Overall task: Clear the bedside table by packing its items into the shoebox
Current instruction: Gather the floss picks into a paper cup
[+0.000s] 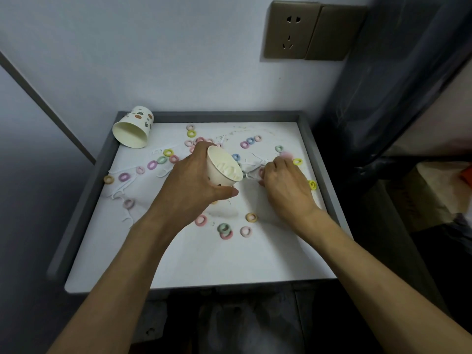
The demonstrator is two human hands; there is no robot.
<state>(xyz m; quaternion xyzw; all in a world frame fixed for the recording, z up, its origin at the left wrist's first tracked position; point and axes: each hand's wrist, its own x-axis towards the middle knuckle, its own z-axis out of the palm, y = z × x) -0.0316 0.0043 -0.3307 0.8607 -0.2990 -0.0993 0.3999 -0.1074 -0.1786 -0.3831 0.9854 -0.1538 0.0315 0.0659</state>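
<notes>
Here, our left hand (194, 180) curls round a tilted paper cup (223, 167); our right hand (283, 182) pinches floss picks (251, 173) on the bedside table (178, 264) beside it. We should keep the cup's mouth close; shoebox unseen.

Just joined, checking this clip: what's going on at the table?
A person is tidying a table. The left hand grips a tilted paper cup with white floss picks already inside. The right hand pinches more picks off the tabletop beside it. Coloured hair ties and further picks lie scattered, and a second cup lies on its side at the back left corner. No shoebox is in view.
</notes>
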